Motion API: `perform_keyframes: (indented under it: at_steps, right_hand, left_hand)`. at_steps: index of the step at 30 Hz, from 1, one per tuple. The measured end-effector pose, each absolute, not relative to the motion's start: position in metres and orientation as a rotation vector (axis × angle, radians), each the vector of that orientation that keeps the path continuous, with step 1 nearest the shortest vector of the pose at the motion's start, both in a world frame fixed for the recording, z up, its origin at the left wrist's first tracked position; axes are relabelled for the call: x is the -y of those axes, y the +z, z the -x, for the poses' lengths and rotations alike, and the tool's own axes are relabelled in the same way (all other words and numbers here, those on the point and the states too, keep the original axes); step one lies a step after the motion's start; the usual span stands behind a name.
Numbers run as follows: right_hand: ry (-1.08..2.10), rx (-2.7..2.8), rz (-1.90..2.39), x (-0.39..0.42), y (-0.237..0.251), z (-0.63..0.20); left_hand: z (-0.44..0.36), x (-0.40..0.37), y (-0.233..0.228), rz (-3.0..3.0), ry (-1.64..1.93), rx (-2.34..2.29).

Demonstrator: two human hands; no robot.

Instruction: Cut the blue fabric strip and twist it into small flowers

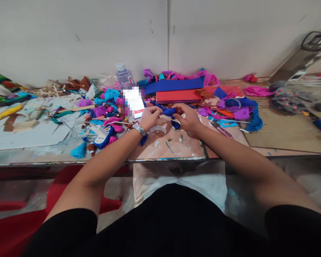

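My left hand (150, 117), with a watch on its wrist, is closed in a pinch near the table's front middle. What its fingertips hold, if anything, is too small to make out. Facing it, my right hand (187, 117) has its fingers closed on a crumpled dark blue piece of crepe paper (169, 111), which lies between the two hands. Just below the right fingers is another dark blue scrap (175, 124). A clear roll of tape (158, 130) rests on the board beneath my left hand.
A lit phone (135, 101) leans behind my left hand, near a bottle (124, 75). Red folded paper (178, 96) and a blue strip (173, 85) lie behind. Left is a power strip (103, 137); right, a pink cutter (224, 131). Colourful scraps surround the work area.
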State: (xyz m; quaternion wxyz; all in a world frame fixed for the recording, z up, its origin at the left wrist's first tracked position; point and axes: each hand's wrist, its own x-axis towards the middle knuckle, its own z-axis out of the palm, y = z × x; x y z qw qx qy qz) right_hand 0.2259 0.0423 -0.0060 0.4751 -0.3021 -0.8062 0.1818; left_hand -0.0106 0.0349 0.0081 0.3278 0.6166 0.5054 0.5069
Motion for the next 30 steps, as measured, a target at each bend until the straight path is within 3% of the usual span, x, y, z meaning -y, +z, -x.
perform_keyframes:
  at_steps: [10, 22, 30]
  right_hand:
    - [0.481, 1.894, 0.77, -0.038, -0.001, -0.224]
    - [0.543, 1.8, 0.844, -0.042, -0.002, -0.223]
    - [0.572, 1.777, 0.874, -0.04, -0.001, -0.223]
  left_hand:
    - [0.007, -0.036, 0.004, -1.354, 1.271, -1.166]
    - [0.004, -0.027, 0.003, -1.695, 0.975, -1.018]
    - [0.005, -0.033, 0.001, -1.772, 1.306, -1.036]
